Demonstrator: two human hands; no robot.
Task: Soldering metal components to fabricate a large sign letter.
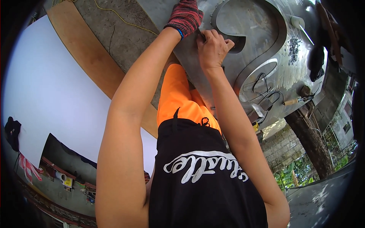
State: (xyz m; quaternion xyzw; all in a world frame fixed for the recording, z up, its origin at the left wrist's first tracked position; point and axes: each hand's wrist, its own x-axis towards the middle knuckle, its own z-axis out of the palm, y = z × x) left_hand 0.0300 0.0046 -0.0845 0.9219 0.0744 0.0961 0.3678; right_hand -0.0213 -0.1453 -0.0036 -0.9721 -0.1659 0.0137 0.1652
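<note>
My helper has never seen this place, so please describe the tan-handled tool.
On the grey metal table, find the curved metal strip. Lower right of it, past a black cable, lies the tool; its tan handle stands out among dark neighbours.

Strip (281,28) on tabletop (235,64), right hand (214,48) beside it, left hand (186,17) further left, tool (292,102) at right, panel (68,83) far left

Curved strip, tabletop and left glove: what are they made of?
Curved strip: likely sheet metal, dull grey; thin, smoothly bent wall. Tabletop: probably bare metal, worn; grey, with streaks and bright glare. Left glove: looks like knitted yarn, matte; flecked red-black texture. Exact metal or fibre can't be told.
</note>
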